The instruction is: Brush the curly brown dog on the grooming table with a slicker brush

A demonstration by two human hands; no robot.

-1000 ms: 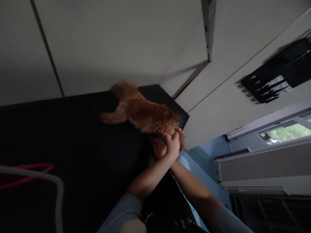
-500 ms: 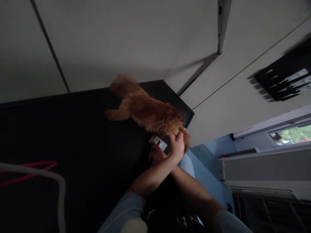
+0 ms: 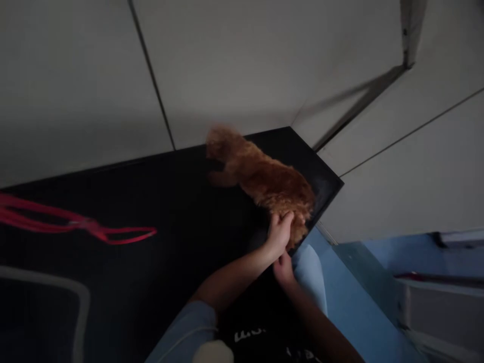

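A small dog (image 3: pixel 264 179) with curly brown fur stands on a black table (image 3: pixel 159 201), near its far right corner. My left hand (image 3: pixel 280 233) is closed on the fur of the dog's hindquarters, at the table's edge. Just below it, by the table's edge, is my right hand (image 3: pixel 283 268). It is dim and partly covered by my left wrist, so its fingers and anything in them are hidden. Both forearms are bare below light blue sleeves.
A red leash loop (image 3: pixel 94 229) hangs over the left of the table. A pale curved bar (image 3: pixel 81 312) shows at the lower left. Pale wall panels (image 3: pixel 245 65) rise behind the table. A blue surface (image 3: pixel 359 302) lies to the right, below the table's corner.
The view has swung left, so the dog and table now sit further right. My right hand has dropped from beside the dog to below my left wrist; the small white object it held no longer shows.
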